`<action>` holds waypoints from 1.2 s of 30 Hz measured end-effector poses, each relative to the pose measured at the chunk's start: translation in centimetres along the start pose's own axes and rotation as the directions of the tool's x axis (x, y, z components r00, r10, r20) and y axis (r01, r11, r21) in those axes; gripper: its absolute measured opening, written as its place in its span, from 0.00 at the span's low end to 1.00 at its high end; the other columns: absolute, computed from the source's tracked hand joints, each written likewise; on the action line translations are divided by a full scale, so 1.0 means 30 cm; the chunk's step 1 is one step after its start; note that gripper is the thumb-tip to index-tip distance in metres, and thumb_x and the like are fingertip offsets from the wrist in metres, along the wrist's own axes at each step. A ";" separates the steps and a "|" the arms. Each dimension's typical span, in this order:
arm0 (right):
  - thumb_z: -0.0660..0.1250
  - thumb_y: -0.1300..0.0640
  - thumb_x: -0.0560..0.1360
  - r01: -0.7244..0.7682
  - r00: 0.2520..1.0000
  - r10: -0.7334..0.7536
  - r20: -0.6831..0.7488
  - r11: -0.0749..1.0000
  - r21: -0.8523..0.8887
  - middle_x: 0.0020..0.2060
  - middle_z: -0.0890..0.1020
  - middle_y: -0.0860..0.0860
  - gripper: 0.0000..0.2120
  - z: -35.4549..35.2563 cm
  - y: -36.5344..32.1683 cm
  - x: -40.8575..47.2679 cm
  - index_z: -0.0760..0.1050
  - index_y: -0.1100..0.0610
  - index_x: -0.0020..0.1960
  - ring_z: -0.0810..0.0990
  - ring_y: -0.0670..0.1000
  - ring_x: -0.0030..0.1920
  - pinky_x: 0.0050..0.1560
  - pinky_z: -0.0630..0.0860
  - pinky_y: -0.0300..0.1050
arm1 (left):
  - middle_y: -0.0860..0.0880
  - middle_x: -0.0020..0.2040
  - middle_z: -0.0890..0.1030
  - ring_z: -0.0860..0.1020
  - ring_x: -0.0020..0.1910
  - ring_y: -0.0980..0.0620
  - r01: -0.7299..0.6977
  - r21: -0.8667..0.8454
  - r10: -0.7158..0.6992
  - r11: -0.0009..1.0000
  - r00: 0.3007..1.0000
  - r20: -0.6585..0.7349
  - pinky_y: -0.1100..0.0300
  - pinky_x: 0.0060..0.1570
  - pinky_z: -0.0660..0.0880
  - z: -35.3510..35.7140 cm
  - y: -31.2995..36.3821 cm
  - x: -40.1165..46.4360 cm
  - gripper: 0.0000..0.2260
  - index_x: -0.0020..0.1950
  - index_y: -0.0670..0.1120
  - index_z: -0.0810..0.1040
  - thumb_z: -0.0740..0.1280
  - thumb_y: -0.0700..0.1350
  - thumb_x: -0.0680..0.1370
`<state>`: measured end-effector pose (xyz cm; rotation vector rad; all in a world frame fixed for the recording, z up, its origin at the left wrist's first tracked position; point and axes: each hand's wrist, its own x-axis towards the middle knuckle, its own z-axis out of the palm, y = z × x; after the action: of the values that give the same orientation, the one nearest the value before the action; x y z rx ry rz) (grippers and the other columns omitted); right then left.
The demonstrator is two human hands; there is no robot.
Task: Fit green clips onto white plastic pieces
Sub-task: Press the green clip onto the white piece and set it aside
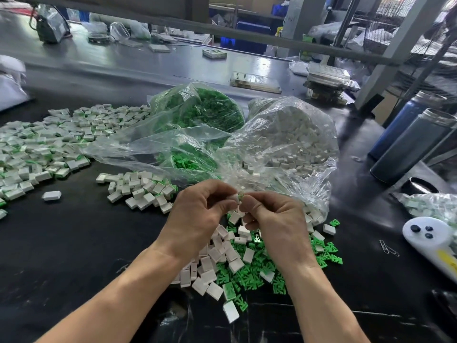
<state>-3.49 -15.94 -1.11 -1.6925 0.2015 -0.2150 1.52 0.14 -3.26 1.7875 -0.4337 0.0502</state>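
A: Left hand (197, 214) pinches a white piece (237, 198); right hand (274, 219) pinches a green clip (241, 195) against it, above the worktop (74, 243). Both grips closed tight.

B: Seated yet? Can't tell. Square the clip first, then press straight; loose pile (242, 263) lies below.

2 dark cylindrical flasks (410, 144) at right, white remote-like controller (430, 240) below, paperclips (389, 248) just beside it, stacked trays (329, 81) behind.

Bright overhead light; glare on table (259, 63); edges warped, blurred.
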 end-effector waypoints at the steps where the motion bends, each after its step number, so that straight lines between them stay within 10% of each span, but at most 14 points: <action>1: 0.72 0.57 0.80 0.015 1.000 -0.014 0.009 1.000 -0.003 0.39 0.87 0.53 0.06 0.002 0.002 0.001 0.88 0.52 0.47 0.82 0.50 0.36 0.38 0.82 0.46 | 0.57 0.46 0.87 0.85 0.46 0.60 0.026 -0.035 -0.026 0.999 1.000 0.007 0.67 0.47 0.80 -0.001 0.002 -0.001 0.08 0.52 0.53 0.85 0.76 0.40 0.76; 15: 0.55 0.42 0.86 -0.087 0.996 0.085 0.023 0.991 0.106 0.25 0.76 0.49 0.29 0.058 0.008 -0.004 0.81 0.49 0.32 0.71 0.46 0.24 0.22 0.66 0.37 | 0.53 0.56 0.83 0.85 0.46 0.41 0.050 -0.194 -0.035 0.980 0.996 0.082 0.38 0.52 0.82 0.045 0.043 -0.013 0.05 0.47 0.53 0.85 0.77 0.48 0.73; 19: 0.55 0.41 0.84 -0.024 0.998 0.030 -0.048 0.993 0.116 0.28 0.81 0.44 0.25 0.080 0.028 0.005 0.84 0.43 0.36 0.81 0.43 0.30 0.28 0.74 0.36 | 0.50 0.52 0.85 0.86 0.43 0.45 0.056 -0.218 -0.041 0.974 0.997 0.072 0.41 0.49 0.84 0.058 0.054 -0.024 0.05 0.51 0.46 0.84 0.76 0.42 0.76; 24: 0.54 0.39 0.79 -0.012 0.991 0.027 -0.128 0.993 0.117 0.36 0.86 0.55 0.24 0.100 0.053 0.025 0.86 0.48 0.41 0.86 0.59 0.41 0.41 0.81 0.59 | 0.50 0.48 0.86 0.86 0.44 0.47 0.052 -0.221 -0.044 0.974 0.998 0.040 0.43 0.49 0.84 0.079 0.058 -0.032 0.05 0.51 0.46 0.84 0.76 0.40 0.77; 32: 0.53 0.50 0.86 0.027 0.990 -0.006 -0.138 0.989 0.148 0.21 0.75 0.42 0.32 0.105 0.039 0.015 0.81 0.44 0.27 0.74 0.40 0.23 0.24 0.69 0.35 | 0.50 0.48 0.87 0.86 0.44 0.44 0.041 -0.205 -0.041 0.978 0.999 0.006 0.41 0.47 0.84 0.085 0.058 -0.038 0.03 0.50 0.47 0.84 0.76 0.41 0.77; 36: 0.53 0.48 0.85 0.033 0.993 -0.013 -0.119 0.986 0.165 0.23 0.77 0.44 0.31 0.108 0.038 0.018 0.82 0.45 0.28 0.78 0.44 0.26 0.29 0.74 0.42 | 0.50 0.46 0.87 0.86 0.42 0.46 0.036 -0.195 -0.038 0.980 0.999 -0.005 0.44 0.46 0.84 0.086 0.058 -0.039 0.03 0.49 0.47 0.84 0.76 0.41 0.77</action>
<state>-2.15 -13.12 -2.63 -1.5180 0.2456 -0.3405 -0.63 -2.34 -2.63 1.6012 -0.3856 -0.0105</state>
